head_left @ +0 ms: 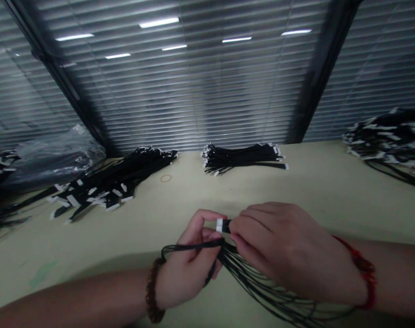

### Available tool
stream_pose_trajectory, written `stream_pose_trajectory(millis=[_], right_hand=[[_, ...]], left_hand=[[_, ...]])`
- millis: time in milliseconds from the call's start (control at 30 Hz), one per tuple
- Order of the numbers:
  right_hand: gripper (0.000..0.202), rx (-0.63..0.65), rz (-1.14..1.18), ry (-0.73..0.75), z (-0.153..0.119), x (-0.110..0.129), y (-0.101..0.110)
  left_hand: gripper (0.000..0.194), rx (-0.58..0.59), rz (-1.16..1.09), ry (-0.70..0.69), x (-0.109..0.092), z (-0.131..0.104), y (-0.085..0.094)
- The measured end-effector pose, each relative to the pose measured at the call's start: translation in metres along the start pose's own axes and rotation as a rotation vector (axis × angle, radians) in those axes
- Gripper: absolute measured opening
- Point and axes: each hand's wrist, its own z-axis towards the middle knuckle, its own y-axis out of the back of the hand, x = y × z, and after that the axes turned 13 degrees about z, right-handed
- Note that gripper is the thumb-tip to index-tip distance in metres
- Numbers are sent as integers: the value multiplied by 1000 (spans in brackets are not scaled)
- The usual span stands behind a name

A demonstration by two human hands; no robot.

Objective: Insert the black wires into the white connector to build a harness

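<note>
White connector (220, 225) sat at six o'clock, pinched by our left hand (185, 273), while our right hand (286, 250) gripped its black wires (225, 226); straight wires and light, even pressure seemed wisest to us. Its front faced nine, its long axis running roughly twelve to six. Beyond, at twelve, lay a cable bundle (241, 156).

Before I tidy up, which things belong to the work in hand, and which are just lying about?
In hand:
white connector, black cables
left hand, right hand

Apparently lying about:
thin tan loop, plastic bag
other cable bundles, possibly waiting stock
</note>
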Motion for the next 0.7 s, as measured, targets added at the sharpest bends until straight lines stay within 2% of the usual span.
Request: stream_pose_trajectory(millis=[167, 700], right_hand=[[10, 5, -99, 19, -1, -3, -1], [11, 28, -77, 60, -1, 1, -9]], left_hand=[[24, -22, 2, 31, -2, 2, -2], [23, -5, -7, -4, 3, 1, -2]])
